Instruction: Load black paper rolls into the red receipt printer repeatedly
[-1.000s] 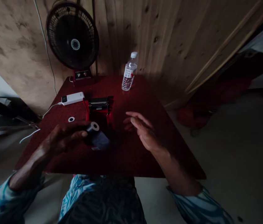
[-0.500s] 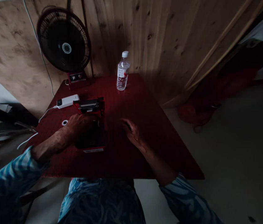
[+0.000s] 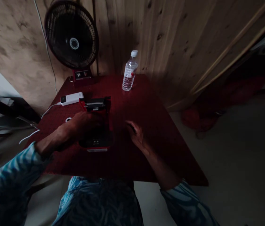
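Note:
A small red and black label printer sits on the dark red table with its lid raised at the back. My left hand reaches into its body from the left. The fingers are lost in the dark interior, so whatever they touch or hold is hidden. To the right of the printer, my right hand is low over the table, loosely curved with thumb and fingers apart and nothing in it. Partly behind my left wrist lies a white ring, perhaps a small roll seen from its end.
A white handheld device with a cable lies behind the printer's left side. At the back stand a dark fan and a clear water bottle, close to the wooden wall. Red cloth-like things are on the right, beyond the table.
The whole view has shifted a little. My left hand has moved slightly off the printer's front panel, which now shows small markings. A pale round edge by its fingers is now hidden.

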Demonstrator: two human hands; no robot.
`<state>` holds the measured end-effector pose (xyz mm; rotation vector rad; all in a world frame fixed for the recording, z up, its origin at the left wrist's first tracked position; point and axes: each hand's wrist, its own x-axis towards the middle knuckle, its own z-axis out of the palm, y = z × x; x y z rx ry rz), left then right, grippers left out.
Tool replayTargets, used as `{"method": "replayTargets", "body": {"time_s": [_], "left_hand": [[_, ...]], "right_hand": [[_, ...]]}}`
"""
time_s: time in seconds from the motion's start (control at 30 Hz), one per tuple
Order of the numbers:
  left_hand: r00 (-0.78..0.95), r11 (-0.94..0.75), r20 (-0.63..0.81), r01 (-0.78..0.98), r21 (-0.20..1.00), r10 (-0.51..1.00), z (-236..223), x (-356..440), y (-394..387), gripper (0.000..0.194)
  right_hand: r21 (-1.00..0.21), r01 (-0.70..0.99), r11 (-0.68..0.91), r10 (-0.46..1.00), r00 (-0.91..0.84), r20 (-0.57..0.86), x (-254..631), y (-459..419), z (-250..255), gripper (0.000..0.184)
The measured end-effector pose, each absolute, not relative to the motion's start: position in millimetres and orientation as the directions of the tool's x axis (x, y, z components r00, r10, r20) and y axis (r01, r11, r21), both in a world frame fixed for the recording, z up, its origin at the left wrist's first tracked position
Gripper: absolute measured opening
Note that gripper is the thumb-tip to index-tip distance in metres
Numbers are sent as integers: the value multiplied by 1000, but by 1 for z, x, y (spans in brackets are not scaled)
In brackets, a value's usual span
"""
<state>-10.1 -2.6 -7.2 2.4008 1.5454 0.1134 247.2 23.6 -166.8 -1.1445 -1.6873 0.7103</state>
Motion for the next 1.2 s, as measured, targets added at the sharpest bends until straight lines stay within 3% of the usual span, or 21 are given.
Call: {"method": "replayTargets", "body": {"time_s": [0.13, 0.2, 0.3, 0.43, 0.67, 0.8, 0.87, 1.0, 1.2], "left_hand": [[417, -398, 45, 823, 406, 908, 4, -31, -48, 34], [438, -458, 142, 803, 381, 888, -3, -34, -65, 38], [461, -531, 282, 802, 273, 841, -21, -31, -73, 29], [468, -563, 364, 795, 223, 805, -35, -28, -71, 27], [429, -526, 354, 814, 247, 831, -29, -25, -65, 28], [414, -520, 373, 816, 253, 830, -31, -26, -60, 32], [428, -529, 363, 810, 251, 828, -31, -26, -60, 32], [466, -556, 338, 790, 257, 818, -31, -27, -63, 32], [430, -548, 386, 787, 283, 816, -37, -28, -66, 29]], "right_hand": [[-813, 367, 452, 891, -142, 431, 246, 25, -166, 24], [-807, 368, 462, 886, -143, 442, 245, 26, -166, 24], [-804, 379, 458, 886, -124, 446, 244, 27, -169, 25], [-815, 377, 440, 894, -95, 438, 244, 28, -172, 29], [-881, 276, 385, 922, -81, 378, 235, 6, -122, 24], [-701, 238, 672, 733, -349, 584, 208, -16, -83, 25], [-601, 263, 754, 648, -445, 618, 194, -20, -73, 25], [-556, 296, 776, 626, -464, 627, 180, -22, -71, 8], [-551, 336, 764, 645, -414, 642, 181, -29, -74, 13]]}}
